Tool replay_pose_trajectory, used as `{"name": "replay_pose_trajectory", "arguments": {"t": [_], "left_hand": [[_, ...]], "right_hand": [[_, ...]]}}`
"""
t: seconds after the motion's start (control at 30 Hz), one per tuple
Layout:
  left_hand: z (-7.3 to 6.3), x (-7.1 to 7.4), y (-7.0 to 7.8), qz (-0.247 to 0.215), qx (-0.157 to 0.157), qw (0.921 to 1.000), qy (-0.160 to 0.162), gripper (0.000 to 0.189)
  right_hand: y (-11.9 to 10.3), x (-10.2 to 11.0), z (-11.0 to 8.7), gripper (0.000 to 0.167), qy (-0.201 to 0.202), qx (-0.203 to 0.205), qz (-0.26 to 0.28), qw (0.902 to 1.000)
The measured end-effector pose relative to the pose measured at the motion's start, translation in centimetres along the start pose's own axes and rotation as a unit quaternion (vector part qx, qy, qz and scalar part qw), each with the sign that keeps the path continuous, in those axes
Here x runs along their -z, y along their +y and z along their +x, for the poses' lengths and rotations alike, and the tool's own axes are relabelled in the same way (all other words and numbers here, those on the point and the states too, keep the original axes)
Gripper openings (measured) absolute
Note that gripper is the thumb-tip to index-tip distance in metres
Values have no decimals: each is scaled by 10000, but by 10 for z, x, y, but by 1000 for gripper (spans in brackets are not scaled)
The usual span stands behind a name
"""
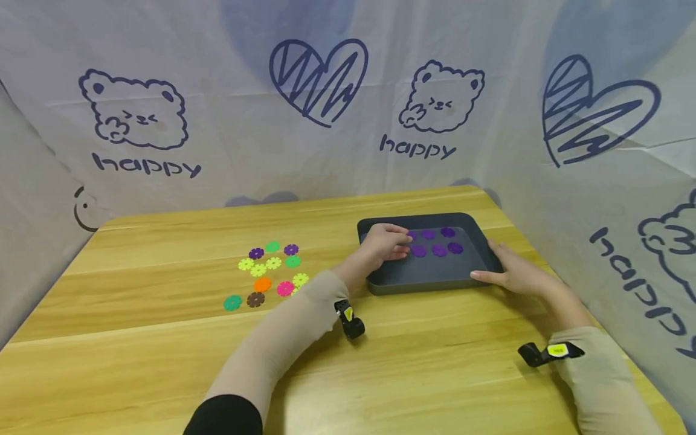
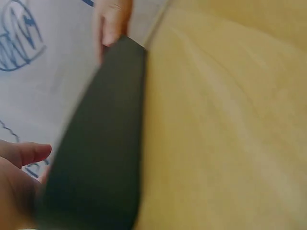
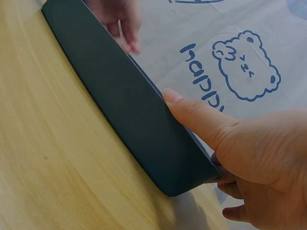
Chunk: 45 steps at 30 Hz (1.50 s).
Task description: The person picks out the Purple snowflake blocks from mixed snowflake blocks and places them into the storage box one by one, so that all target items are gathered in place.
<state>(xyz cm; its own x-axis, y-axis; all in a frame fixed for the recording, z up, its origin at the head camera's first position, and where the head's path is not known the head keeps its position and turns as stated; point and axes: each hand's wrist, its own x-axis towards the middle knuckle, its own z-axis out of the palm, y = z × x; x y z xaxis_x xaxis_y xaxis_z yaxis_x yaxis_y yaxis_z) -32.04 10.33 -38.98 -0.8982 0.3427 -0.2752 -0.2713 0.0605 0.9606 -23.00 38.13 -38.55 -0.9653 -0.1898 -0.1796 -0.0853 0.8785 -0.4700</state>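
Observation:
A dark grey rectangular tray [image 1: 418, 278] rests on the wooden table, with several purple flower-shaped discs [image 1: 439, 250] lying in two rows inside it. My left hand [image 1: 380, 244] reaches over the tray's left side, its fingertips beside the leftmost purple discs and partly covering one. Its fingers look loosely bent and apart, and no disc shows between them. My right hand [image 1: 511, 269] holds the tray's right front corner. In the right wrist view the right thumb [image 3: 199, 115] lies on the rim, with the other fingers round the outer side.
Left of the tray lies a loose group of flower-shaped discs: yellow [image 1: 273, 263], green [image 1: 232, 302], orange [image 1: 263, 284], pink [image 1: 285, 289], brown [image 1: 255, 299] and purple [image 1: 256, 254]. The left forearm hides part of that group. A printed white cloth [image 1: 326, 163] hangs behind the table [image 1: 413, 362].

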Motion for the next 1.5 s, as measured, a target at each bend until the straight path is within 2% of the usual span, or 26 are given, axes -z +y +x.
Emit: {"name": "replay_pose_trajectory", "arguments": {"t": [0.13,0.27,0.43,0.6,0.7,0.87,1.03,1.2,1.3,1.4,1.5], "left_hand": [[-13,13,16,-175,-205,9994,-195,36],[-26,29,28,-264,-409,9985,-263,30],[-40,55,31,104,-690,9970,-342,28],[-53,88,27,724,-895,9931,-219,33],[-60,113,24,1295,-1111,9853,3,31],[-63,156,16,2233,-1420,9640,265,27],[-59,189,9,2575,-1210,9580,363,32],[-54,209,-2,2625,-736,9615,350,40],[-52,218,-8,2776,-502,9587,357,39],[-52,223,-12,3078,-433,9495,427,38],[-52,224,-15,3565,-434,9321,467,38]], "right_hand": [[0,1,2,109,-10,-29,23,10000],[0,3,2,109,8,-37,7,10000],[1,3,-1,107,60,46,-63,10000],[4,1,-5,107,79,91,-78,9999],[5,0,-4,107,88,88,-45,9999],[4,-1,0,106,129,139,-154,9997],[5,0,0,108,204,127,-539,9983],[4,0,-2,109,237,109,-830,9962],[2,1,-2,109,246,118,-874,9958],[0,1,-2,108,264,132,-891,9956],[-2,1,-1,108,254,149,-881,9957]]}}
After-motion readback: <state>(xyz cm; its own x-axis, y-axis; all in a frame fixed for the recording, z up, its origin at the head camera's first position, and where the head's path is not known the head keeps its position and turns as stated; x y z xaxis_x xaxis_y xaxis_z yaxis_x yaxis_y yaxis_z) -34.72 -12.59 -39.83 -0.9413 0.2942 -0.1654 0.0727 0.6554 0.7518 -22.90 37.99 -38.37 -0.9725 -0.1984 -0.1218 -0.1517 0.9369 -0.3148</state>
